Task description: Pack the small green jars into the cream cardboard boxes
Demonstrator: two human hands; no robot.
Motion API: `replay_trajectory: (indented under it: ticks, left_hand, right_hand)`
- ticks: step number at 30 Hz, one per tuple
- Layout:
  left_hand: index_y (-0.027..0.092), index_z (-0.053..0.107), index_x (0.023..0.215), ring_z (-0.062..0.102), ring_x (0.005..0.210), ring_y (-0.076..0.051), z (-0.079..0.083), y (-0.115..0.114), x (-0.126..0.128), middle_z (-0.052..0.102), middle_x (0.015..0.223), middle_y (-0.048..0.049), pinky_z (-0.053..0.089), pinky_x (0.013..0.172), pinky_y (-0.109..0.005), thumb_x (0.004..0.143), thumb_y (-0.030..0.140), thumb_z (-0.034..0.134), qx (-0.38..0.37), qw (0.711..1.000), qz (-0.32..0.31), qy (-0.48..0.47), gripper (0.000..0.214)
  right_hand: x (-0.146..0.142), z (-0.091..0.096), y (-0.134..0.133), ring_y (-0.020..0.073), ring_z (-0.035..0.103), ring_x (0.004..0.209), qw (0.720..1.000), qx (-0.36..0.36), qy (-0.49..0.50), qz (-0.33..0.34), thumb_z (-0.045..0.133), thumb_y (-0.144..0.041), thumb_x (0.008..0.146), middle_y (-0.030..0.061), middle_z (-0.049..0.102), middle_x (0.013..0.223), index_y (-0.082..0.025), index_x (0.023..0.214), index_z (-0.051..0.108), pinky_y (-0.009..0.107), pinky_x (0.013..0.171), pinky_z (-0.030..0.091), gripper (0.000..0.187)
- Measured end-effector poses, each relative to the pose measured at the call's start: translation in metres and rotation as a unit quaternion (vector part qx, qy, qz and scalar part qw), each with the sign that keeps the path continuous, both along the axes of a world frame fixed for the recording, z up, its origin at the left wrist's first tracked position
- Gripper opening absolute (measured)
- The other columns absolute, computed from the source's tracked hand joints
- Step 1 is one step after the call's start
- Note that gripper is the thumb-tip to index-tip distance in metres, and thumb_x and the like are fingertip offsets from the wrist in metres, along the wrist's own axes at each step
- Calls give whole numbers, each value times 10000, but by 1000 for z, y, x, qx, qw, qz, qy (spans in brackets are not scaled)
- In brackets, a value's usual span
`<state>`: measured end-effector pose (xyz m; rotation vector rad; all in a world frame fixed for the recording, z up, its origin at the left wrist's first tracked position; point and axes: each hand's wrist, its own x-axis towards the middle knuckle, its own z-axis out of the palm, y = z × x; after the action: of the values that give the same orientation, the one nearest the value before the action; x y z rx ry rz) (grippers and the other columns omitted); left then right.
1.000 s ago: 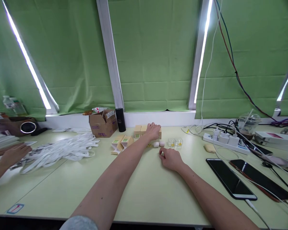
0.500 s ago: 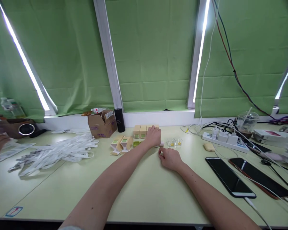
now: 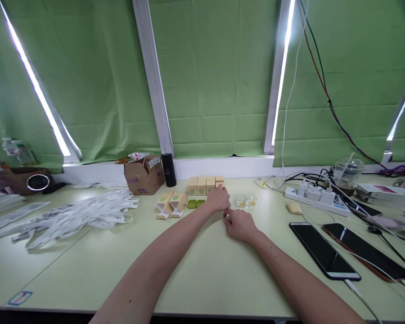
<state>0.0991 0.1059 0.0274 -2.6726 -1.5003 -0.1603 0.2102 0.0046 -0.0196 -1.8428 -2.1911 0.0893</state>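
Left hand is palm-down with fingers bent; can't tell if it's pinching anything. Right hand is curled right beside it at about 4 o'clock, grip hidden too. Row of tan boxes sits at roughly 11 from the left hand, long axis running 9 to 3, fronts facing 6. Green containers at 9, open boxes beyond. Forearms slant in from 7 and 5, btw.

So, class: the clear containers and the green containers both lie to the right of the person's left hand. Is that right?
Not quite: the green containers lie to the left of the left hand, as the head view shows. The clear containers do lie to its right.
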Motion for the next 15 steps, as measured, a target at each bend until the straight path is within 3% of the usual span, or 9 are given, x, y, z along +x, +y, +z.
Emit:
replay_trajectory:
  ticks: [15]
  left_hand:
    - [89,567,1354,597,1226,-357,-2,15,10,527,1439,-274,500,954,-446,975,321,481,-27,998,52,-37,452]
  right_hand:
    - [-1,4,-4,269,733,934,1000,4,-9,3,547,-262,962,81,780,992,-252,1136,651,304,694,383,203]
